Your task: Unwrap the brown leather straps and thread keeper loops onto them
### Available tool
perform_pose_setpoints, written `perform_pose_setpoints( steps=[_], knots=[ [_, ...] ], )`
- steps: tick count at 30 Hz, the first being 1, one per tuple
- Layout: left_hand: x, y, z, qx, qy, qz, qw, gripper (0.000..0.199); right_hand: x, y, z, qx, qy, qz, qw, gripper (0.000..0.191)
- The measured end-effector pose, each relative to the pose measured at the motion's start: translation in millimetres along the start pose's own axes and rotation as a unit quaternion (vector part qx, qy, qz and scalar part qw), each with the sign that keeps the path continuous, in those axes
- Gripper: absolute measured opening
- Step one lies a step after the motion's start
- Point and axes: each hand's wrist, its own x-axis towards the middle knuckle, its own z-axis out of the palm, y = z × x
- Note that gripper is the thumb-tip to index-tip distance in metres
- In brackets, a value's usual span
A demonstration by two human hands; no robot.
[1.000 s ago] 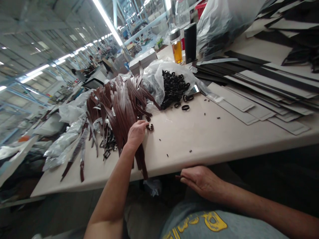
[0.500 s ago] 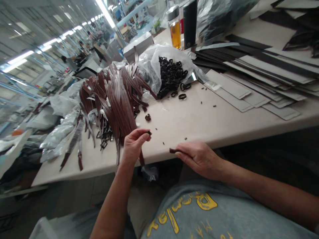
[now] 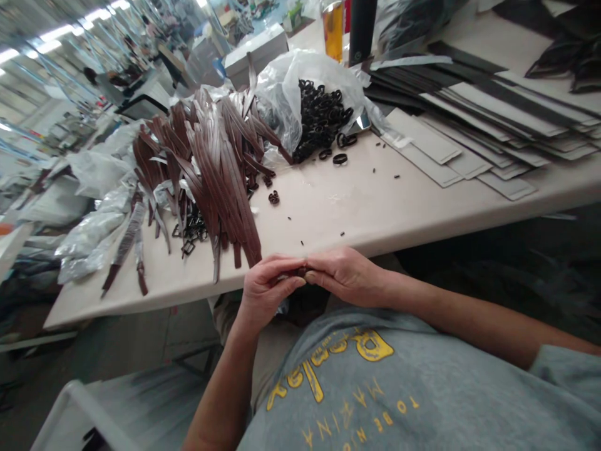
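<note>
My left hand (image 3: 268, 287) and my right hand (image 3: 350, 274) meet at their fingertips, just in front of the table edge. Both are closed in a pinch. Between them shows a small brown leather strap end (image 3: 301, 272), gripped by my right hand and mostly covered by the fingers. The small dark loop pinched in my left hand is hardly visible now. Left of my hands, a thick bundle of brown leather straps (image 3: 225, 169) hangs toward the table's front edge. Small brown loops (image 3: 273, 198) lie beyond my left hand.
A plastic bag (image 3: 286, 88) spills black loops (image 3: 322, 116) onto the table (image 3: 328, 194). Dark metal buckles (image 3: 190, 232) sit beside the straps. Flat grey and black strips (image 3: 469, 119) are stacked at right. A bottle of amber liquid (image 3: 333, 31) and a black flask (image 3: 362, 31) stand behind.
My hands were apart and have come together, the strap end meeting the loop at the fingertips. The view has tilted down slightly.
</note>
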Motion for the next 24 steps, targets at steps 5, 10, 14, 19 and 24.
perform_pose_setpoints(
  steps=[5,10,14,19,24],
  knots=[
    [-11.7,1.8,-4.6,0.067,0.019,0.032,0.997,0.021,-1.2,0.6,2.4,0.070,-0.034,0.004,0.997,0.029],
    [-21.3,-1.1,-15.0,0.106,0.042,0.020,0.993,0.017,-0.5,0.4,-2.4,0.009,-0.095,0.048,0.994,0.025],
    [-21.4,-3.7,-12.4,0.078,0.019,0.007,0.997,0.019,-1.4,2.0,6.7,-0.029,-0.099,0.064,0.993,0.025],
    [-21.2,-6.7,-2.4,0.067,0.004,-0.014,0.998,0.019,-2.7,-0.5,20.5,-0.091,-0.046,0.062,0.993,0.029],
    [-25.2,-11.2,-11.8,0.058,0.016,-0.008,0.998,0.019,-3.7,-1.7,6.0,-0.010,-0.108,0.085,0.990,0.026]
  ],
)
